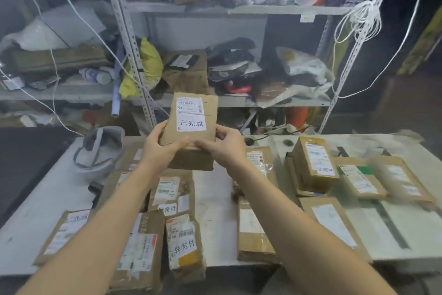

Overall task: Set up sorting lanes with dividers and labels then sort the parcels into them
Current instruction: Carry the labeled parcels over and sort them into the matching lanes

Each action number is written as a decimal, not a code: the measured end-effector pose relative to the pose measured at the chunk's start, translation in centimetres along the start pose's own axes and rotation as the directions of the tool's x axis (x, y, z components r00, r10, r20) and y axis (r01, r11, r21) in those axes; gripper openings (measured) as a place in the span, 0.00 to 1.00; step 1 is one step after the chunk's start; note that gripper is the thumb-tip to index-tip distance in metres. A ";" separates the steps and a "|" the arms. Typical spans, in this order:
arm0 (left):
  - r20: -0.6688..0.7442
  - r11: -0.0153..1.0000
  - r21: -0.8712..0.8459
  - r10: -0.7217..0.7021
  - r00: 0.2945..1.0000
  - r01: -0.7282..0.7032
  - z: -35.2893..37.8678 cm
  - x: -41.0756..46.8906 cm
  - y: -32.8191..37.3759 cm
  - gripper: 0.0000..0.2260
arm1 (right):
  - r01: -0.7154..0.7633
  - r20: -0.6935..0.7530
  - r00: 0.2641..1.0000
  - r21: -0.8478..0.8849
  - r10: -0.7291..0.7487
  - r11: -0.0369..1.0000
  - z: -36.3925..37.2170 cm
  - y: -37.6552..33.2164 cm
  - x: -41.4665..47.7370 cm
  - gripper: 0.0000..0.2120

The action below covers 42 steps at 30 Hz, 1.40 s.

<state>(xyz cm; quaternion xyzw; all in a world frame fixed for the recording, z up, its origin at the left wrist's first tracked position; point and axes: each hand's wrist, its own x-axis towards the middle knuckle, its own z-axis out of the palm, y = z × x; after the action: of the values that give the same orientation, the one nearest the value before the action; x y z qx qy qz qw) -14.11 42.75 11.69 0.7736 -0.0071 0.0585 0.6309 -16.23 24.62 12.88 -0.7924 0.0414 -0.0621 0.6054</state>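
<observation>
I hold a brown cardboard parcel (195,124) upright above the middle of the white table (215,211). It carries a shipping label and a white sticker with three printed characters. My left hand (162,146) grips its lower left edge and my right hand (222,148) grips its lower right edge. Below lie several brown parcels in groups: a left group (172,196) with handwritten stickers, a middle one (253,227), and a right group (315,165) with one box stacked on another.
A grey helmet-like object (98,151) rests at the table's back left. Metal shelving (134,55) crammed with bags, boxes and white cords stands right behind the table. A dark strip (392,225) runs across the table at right. Bare tabletop shows between left and middle groups.
</observation>
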 end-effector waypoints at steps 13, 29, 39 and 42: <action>0.225 1.000 0.005 -0.022 0.974 0.022 18.1 -5.0 3.9 0.29 | -0.119 -0.192 0.975 -0.017 0.114 0.993 -18.1 5.0 -4.7 0.30; 0.439 0.998 -0.044 -0.022 0.898 0.046 37.1 -8.0 6.0 0.30 | -0.236 -0.362 0.905 0.012 0.224 0.972 -36.1 10.5 -7.0 0.28; 0.391 0.980 -0.030 -0.168 0.905 0.195 52.4 -11.4 6.2 0.32 | -0.254 -0.193 0.947 0.045 0.257 0.966 -51.0 19.1 -4.0 0.29; 0.358 0.971 0.016 -0.229 0.905 0.239 55.7 -11.8 5.1 0.33 | -0.293 -0.123 0.948 0.035 0.295 0.955 -53.9 21.4 -2.5 0.26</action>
<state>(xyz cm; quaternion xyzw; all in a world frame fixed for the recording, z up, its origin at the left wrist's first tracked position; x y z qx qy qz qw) -21.72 -13.46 4.53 0.7575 -0.0295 -0.1593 0.6324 -26.55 -32.14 6.11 -0.7670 0.1969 -0.0218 0.6103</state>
